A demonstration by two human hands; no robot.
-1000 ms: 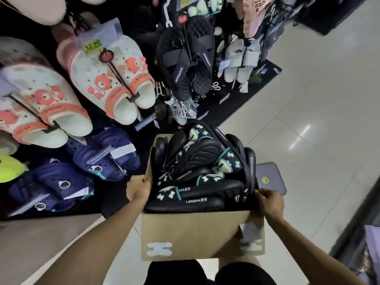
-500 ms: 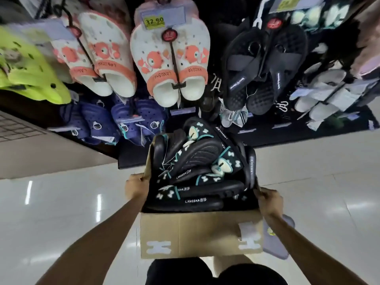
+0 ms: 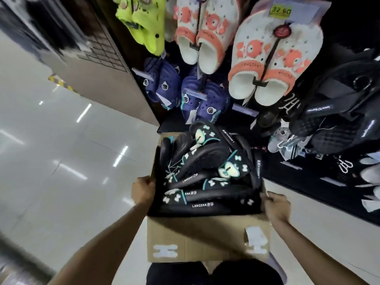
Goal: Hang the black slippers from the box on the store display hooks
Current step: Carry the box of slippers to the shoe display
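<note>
One cardboard box [image 3: 207,237] was held w/ both hands in front of the display: left hand [image 3: 143,190] curled round the box's left rim, right hand [image 3: 276,208] gripping the right rim. Inside lay a heap of black slippers [image 3: 205,171], approx. six or more, exact no. couldn't be told since they overlapped. Most lay on their sides, long axes running roughly left-right across the box; a couple at the back tilted up twd the rack. White "LANGSHA" lettering & teal-white bow trims showed on several. On the hooks behind: two prs of white-and-orange clogs [image 3: 273,60], one neon-yellow pr [image 3: 144,21], two or so navy prs [image 3: 185,89], black sandals [image 3: 333,108] at right, all hanging toes down. One yellow price tag [image 3: 280,10] read 32.90.
</note>
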